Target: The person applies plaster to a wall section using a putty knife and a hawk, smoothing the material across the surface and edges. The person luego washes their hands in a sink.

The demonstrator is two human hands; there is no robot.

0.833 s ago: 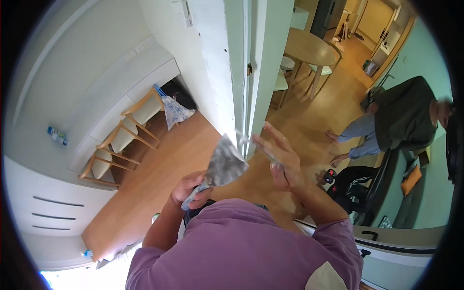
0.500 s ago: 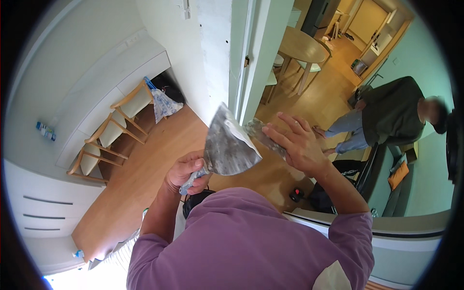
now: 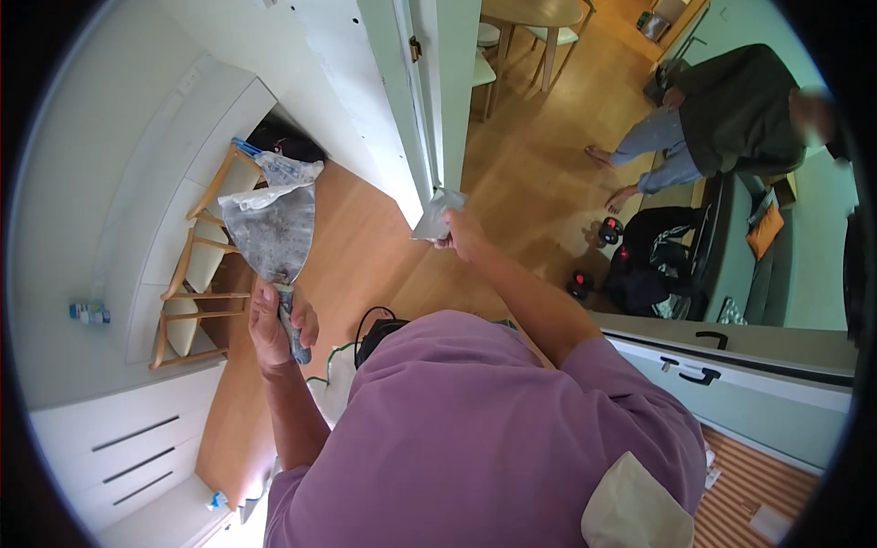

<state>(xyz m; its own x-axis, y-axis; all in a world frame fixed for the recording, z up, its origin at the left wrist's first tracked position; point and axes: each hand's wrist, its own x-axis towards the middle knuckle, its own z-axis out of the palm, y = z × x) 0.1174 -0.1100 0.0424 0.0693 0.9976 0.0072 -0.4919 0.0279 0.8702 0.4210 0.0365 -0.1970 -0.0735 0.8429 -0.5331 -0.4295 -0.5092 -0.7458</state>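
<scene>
Left hand (image 3: pixel 270 336): closed around the grey handle (image 3: pixel 294 329) of a wide putty knife (image 3: pixel 271 233), thumb one side, fingers the other. Blade points up and away from the body, fanning out, grey and smeared; white paste (image 3: pixel 265 195) along its far edge. Knife is held in the air, left of the torso, overlapping the chairs in view.

Right hand (image 3: pixel 464 235): closed on a smaller metal scraper (image 3: pixel 439 215), index finger extended onto the blade. Handle is hidden by the hand. Arm reaches forward; blade sits at the lower end of the visible wall edge (image 3: pixel 402 173). Can't tell if blade touches it. The two tools are well apart.

Wall edge is white and patchy with a few dark holes; brass-coloured fitting (image 3: pixel 415 49) on the pale frame beside it.

Left side: wooden chairs (image 3: pixel 208 267) with pale seats in a row, blue-and-white patterned bag (image 3: pixel 290 171) just behind the putty knife in view, white drawer unit (image 3: pixel 137 447) nearer the body.

Right side: another person (image 3: pixel 731 119), dark top, jeans, barefoot on the wood floor (image 3: pixel 539 155). Black-and-red round objects (image 3: pixel 610 230) on the floor near them, orange item (image 3: pixel 766 230) on the dark sofa (image 3: pixel 778 260). Wooden table (image 3: pixel 539 11) at the top edge.
</scene>
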